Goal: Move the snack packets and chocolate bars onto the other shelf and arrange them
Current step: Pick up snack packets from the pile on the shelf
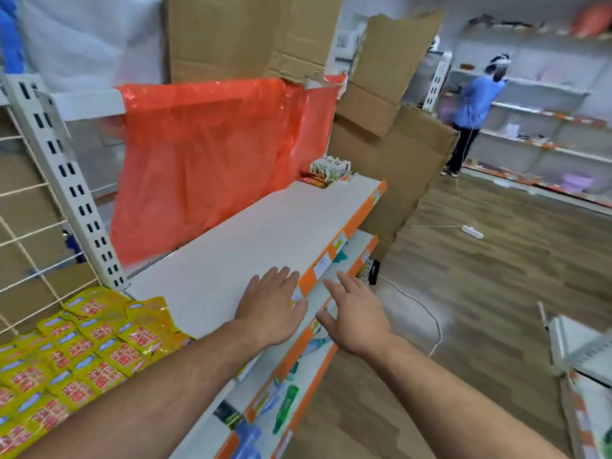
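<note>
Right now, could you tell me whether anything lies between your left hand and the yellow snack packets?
Nothing visible does. The left hand is open over the white shelf, and only bare shelf separates it from the yellow snack packets beside it.

Shop aisle, wood-look floor (480, 293).
White wall shelving (530, 84) far right; cardboard sheets (397, 160) propped mid-frame; power strip (472, 232) lying on floor; light bright, even.

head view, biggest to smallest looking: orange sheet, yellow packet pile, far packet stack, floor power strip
1. orange sheet
2. yellow packet pile, close to the camera and cut off by the edge
3. far packet stack
4. floor power strip
The last two are far off, so true size is unsure.
</note>
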{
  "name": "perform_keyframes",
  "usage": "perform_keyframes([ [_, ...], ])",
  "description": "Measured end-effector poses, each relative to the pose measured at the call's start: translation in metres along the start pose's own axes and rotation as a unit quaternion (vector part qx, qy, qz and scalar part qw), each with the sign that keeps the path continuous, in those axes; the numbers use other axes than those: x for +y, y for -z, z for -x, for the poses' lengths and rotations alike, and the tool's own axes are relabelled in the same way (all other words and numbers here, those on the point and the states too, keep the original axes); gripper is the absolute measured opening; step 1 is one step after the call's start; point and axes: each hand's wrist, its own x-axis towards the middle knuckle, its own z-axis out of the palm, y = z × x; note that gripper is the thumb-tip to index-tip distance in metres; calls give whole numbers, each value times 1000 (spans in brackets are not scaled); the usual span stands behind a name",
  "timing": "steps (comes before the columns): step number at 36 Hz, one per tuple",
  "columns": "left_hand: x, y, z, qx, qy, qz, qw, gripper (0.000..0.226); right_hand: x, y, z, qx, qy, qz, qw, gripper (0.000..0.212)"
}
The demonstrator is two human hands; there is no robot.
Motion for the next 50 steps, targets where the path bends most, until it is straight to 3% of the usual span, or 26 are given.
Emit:
perform_keyframes([
  [9, 30, -15, -88, 7, -8, -13, 1000, 61, 69, 2, -70, -5, -3, -8, 1000, 70],
  [28, 107, -18, -272, 6, 119, -3, 993, 64, 223, 51, -254, -16, 122, -40, 992, 70],
  [50, 33, -44, -459, -11, 129, 15, 992, 67, 231, 22, -456, -80, 131, -49, 987, 69],
])
